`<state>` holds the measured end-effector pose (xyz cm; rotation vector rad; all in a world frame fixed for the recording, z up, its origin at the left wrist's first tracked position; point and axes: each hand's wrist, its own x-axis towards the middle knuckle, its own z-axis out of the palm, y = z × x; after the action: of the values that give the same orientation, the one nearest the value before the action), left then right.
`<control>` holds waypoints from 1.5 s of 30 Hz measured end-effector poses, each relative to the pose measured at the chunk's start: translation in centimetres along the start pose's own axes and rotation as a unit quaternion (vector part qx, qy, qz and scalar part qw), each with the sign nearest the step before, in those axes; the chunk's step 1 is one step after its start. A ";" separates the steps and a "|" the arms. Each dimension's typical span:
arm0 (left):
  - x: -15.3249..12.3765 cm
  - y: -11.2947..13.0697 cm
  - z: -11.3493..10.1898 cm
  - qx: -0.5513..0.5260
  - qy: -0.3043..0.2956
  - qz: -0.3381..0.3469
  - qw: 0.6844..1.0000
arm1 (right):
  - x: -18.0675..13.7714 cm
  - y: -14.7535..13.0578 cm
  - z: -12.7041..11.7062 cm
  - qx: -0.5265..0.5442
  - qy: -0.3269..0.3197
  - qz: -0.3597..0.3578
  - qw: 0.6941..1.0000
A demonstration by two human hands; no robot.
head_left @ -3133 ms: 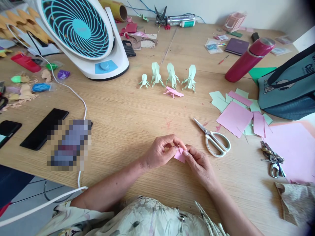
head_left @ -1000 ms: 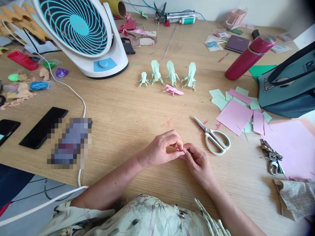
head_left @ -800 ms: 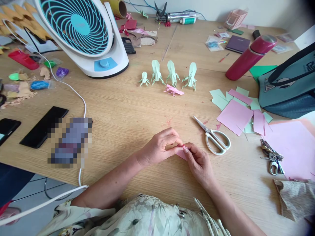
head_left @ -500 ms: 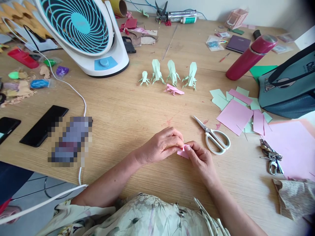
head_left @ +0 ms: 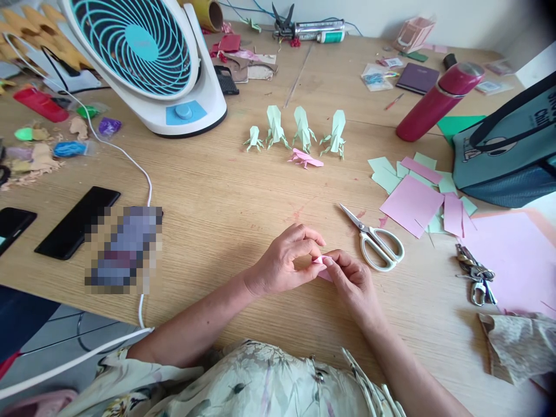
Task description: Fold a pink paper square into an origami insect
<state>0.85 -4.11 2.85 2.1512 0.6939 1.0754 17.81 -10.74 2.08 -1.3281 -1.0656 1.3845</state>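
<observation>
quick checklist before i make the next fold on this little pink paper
1. Grip: left hand and right hand both pinch the pink paper at the fingertips. ok
2. Crease lined up: the fingers hide most of the paper. cannot tell
3. Scissors lie shut, apart from the right hand. ok
4. Folded pink model in view to compare, in front of the green models. ok
5. Spare pink sheets lie right of the scissors. ok

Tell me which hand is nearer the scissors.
Right. The right hand sits just beside the scissors; the left hand is farther off, beyond the pink paper both pinch.
</observation>
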 end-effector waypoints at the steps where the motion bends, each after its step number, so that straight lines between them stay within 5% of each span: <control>1: 0.0 -0.1 -0.1 -0.007 -0.003 -0.005 1.000 | 0.0 0.0 0.0 0.003 -0.001 -0.001 1.000; 21: 0.4 -0.1 -0.1 -0.068 -0.033 -0.055 0.996 | 0.0 0.0 -0.3 0.010 -0.031 0.031 0.999; 38: 0.6 0.9 -0.5 -0.115 -0.056 -0.288 0.949 | 0.2 0.4 -0.5 0.058 -0.070 0.047 0.995; 45: 0.7 0.9 -0.4 -0.125 -0.066 -0.257 0.956 | 0.1 0.1 -0.1 0.047 -0.059 0.069 0.995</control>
<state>1.02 -4.08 4.06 1.6771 0.9322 0.6899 17.93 -10.63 1.91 -1.2840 -0.9895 1.6136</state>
